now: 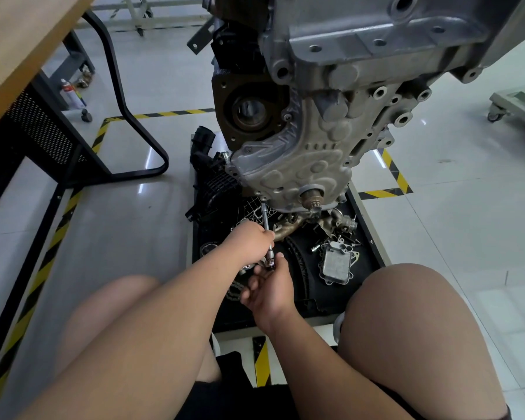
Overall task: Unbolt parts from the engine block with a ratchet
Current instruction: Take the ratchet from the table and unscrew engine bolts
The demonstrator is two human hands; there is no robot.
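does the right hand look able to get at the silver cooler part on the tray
Probably yes: the cooler part lies uncovered just beside the right hand, nothing between, though that hand holds the ratchet.

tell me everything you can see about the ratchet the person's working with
The ratchet looks like slim, shiny chromed metal: a long straight extension bar with a thicker head at its near end. It is tilted, with its far tip seated at a bolt point on the lower left edge of the grey engine cover, above the black tray of removed parts. The left hand grips the bar midway. The right hand holds the head end and hides most of the handle.
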